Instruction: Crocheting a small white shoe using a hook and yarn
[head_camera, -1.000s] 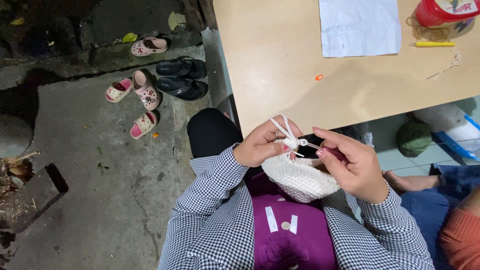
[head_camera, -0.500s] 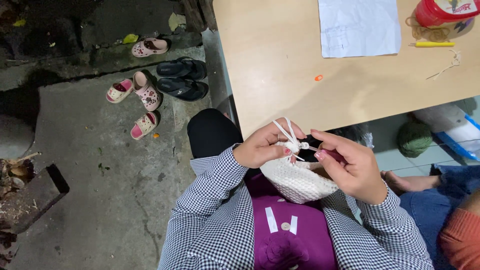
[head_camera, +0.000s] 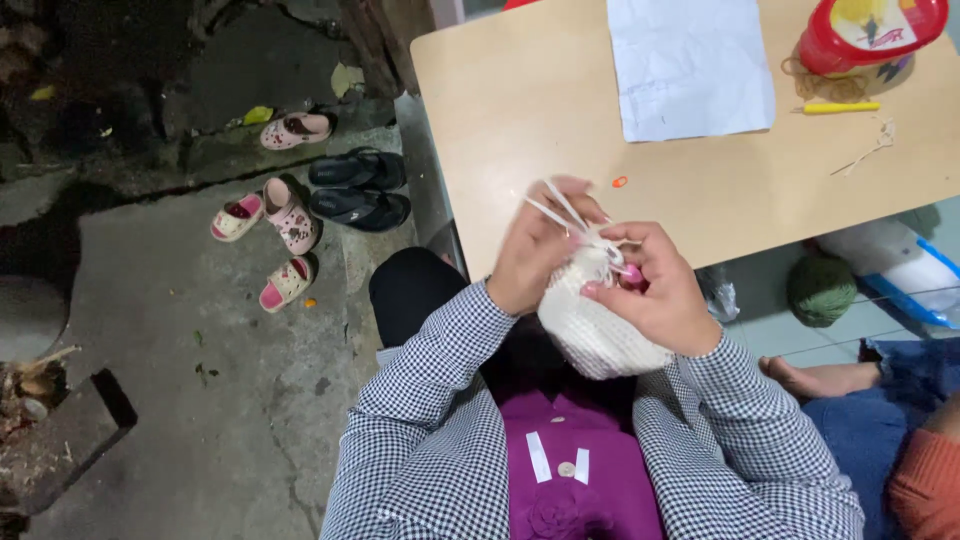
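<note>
Cream crocheted pouch (head_camera: 598, 325) now higher than 1 s ago, at near edge of tan wooden desk (head_camera: 520, 110). Left hand (head_camera: 535, 250) closed on pouch rim; right hand (head_camera: 655, 290) pinches pink hook at its top. Strands splay upward: stitch work continues.

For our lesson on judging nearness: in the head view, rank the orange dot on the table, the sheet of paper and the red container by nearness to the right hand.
From the right hand:
1. Orange dot, just beyond it on the table.
2. Sheet of paper, further up the table.
3. Red container, at the far right corner.
</note>
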